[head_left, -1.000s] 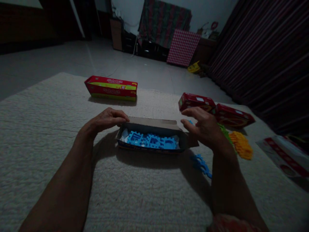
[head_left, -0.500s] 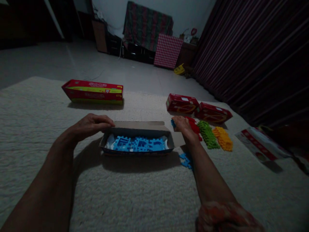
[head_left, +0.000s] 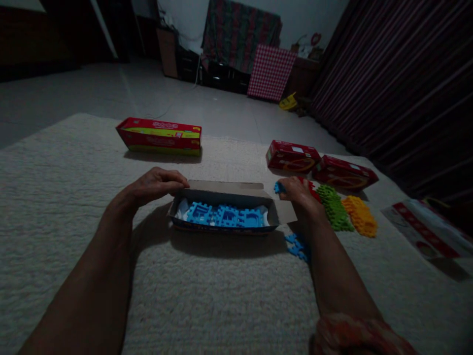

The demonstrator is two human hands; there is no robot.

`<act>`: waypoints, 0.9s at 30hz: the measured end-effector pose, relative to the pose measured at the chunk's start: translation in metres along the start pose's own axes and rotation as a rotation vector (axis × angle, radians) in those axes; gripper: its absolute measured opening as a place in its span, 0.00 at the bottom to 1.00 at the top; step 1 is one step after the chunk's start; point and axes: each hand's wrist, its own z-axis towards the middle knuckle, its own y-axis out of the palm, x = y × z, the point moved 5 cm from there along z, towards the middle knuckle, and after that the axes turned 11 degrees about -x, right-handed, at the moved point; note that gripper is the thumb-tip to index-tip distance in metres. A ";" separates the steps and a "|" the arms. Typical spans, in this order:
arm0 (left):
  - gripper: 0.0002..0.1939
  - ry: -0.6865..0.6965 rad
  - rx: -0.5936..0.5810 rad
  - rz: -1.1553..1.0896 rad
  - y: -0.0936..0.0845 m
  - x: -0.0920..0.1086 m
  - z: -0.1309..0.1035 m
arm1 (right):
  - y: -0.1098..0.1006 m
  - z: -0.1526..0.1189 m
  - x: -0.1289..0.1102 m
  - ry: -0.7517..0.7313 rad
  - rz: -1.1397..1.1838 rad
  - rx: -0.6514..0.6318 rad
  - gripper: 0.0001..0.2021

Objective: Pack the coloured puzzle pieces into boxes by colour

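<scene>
An open cardboard box (head_left: pixel 225 232) rests on the mat, with blue interlocking toy blocks (head_left: pixel 226 216) lying over white wrapping inside. My left hand (head_left: pixel 157 183) is closed on the box's raised back flap at its left corner. Just beyond the right end flap, my right hand (head_left: pixel 298 191) has its fingers closed on a blue toy block (head_left: pixel 279 187); most of the grip is hidden. Nearer me, more loose blue blocks (head_left: pixel 295 246) lie beside my right forearm, partly covered by it.
Right of my right hand lie red blocks (head_left: pixel 311 186), green blocks (head_left: pixel 333 208) and yellow blocks (head_left: pixel 360 215). Behind stand two dark red boxes (head_left: pixel 291 157) and a long red and yellow box (head_left: pixel 162 137). A white and red carton (head_left: pixel 424 229) sits far right.
The whole scene has shifted right in the picture as the head view turned slightly left. Both hands keep nearly the same places around the box; the blocks inside look unchanged.
</scene>
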 end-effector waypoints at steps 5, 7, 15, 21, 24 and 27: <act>0.06 0.028 0.000 -0.037 -0.001 -0.002 0.001 | -0.051 -0.010 -0.003 0.009 0.089 0.187 0.10; 0.07 0.041 -0.012 -0.060 -0.002 -0.003 0.001 | -0.077 -0.026 -0.031 -0.119 0.173 0.283 0.16; 0.07 0.064 -0.039 -0.148 -0.002 -0.007 0.001 | -0.084 -0.063 -0.192 -0.622 0.352 0.086 0.20; 0.06 0.058 -0.060 -0.155 -0.001 -0.004 0.000 | -0.057 -0.052 -0.231 -0.693 0.364 -0.012 0.20; 0.06 0.045 -0.059 -0.142 -0.001 -0.004 0.000 | -0.055 -0.049 -0.236 -0.688 0.359 -0.003 0.21; 0.07 0.038 -0.053 -0.132 -0.001 -0.004 0.000 | -0.061 -0.049 -0.233 -0.697 0.374 0.017 0.21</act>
